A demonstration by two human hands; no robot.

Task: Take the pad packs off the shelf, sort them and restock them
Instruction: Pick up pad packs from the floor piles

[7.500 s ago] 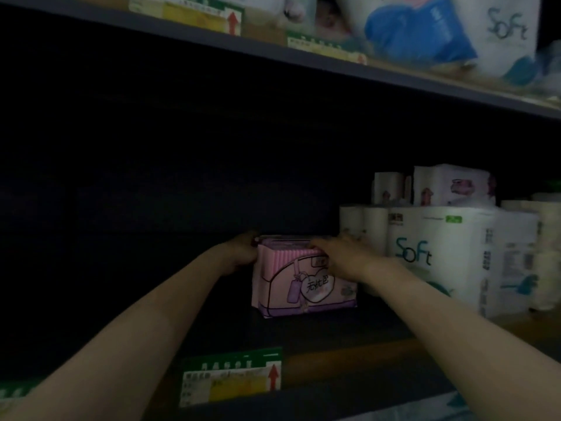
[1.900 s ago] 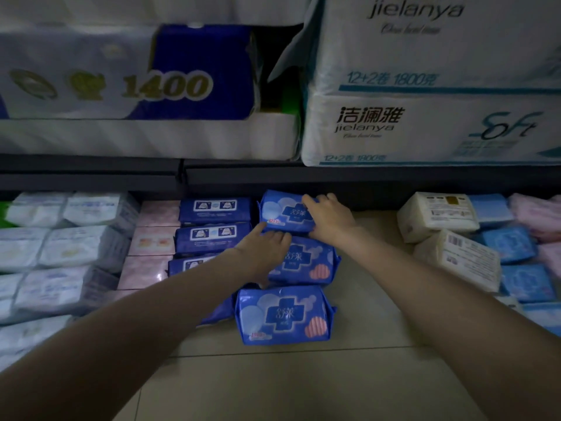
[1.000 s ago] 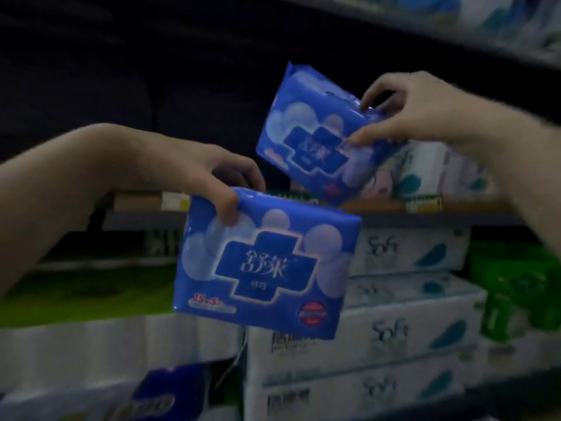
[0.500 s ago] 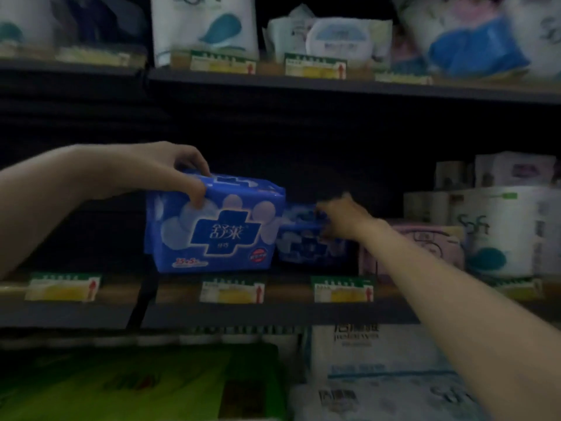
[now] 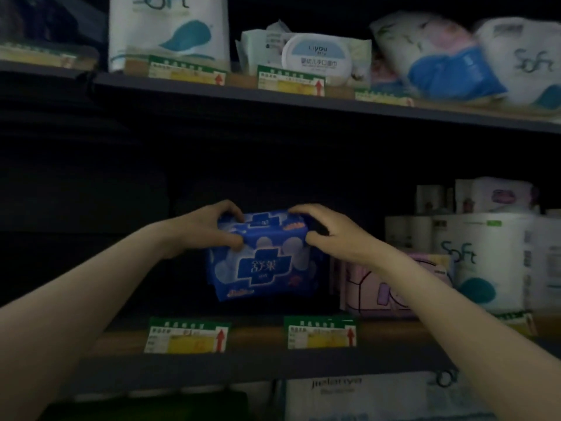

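A blue pad pack (image 5: pixel 263 262) with a dark blue cross and white clouds stands upright in the dark middle shelf (image 5: pixel 261 332). My left hand (image 5: pixel 209 229) grips its top left corner and my right hand (image 5: pixel 326 233) grips its top right corner. A second blue pack seems to stand close behind it, mostly hidden. To the right stands a pink pad pack (image 5: pixel 376 293), partly covered by my right forearm.
White Soft tissue packs (image 5: pixel 473 262) stand at the right end of this shelf. Price tags (image 5: pixel 186 335) line the shelf's front edge. The upper shelf (image 5: pixel 303 100) carries wipes and tissue packs. The shelf's left part is dark. More tissue packs lie below.
Half a second ago my left hand held one blue pack out front while my right pushed another in beside the pink pack. Now both hands are on the blue pack standing in the shelf.
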